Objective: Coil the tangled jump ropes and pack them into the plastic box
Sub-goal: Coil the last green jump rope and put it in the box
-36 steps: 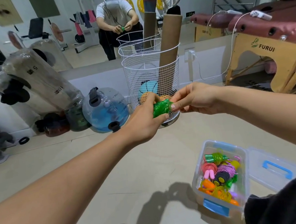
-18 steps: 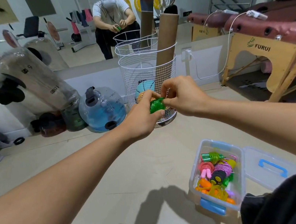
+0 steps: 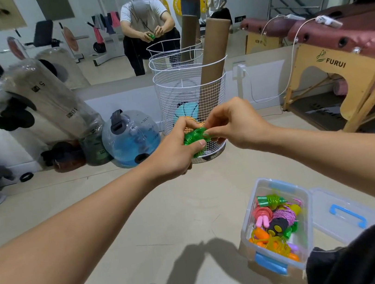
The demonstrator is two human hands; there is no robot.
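Head view is showing me the green jump rope [image 3: 194,138] bunched between both hands, held up in front of the wire basket [image 3: 192,97]. My left hand [image 3: 173,153] is gripping the coil, its fingers clamped round it. My right hand [image 3: 232,125], pulling away a second ago, is now pinching the top loops again, so I judge I am tucking the last turn. The plastic box [image 3: 305,207] is lying open near right on the floor, several coiled ropes inside.

Head-worn camera looks forward and down, close over outstretched forearms.
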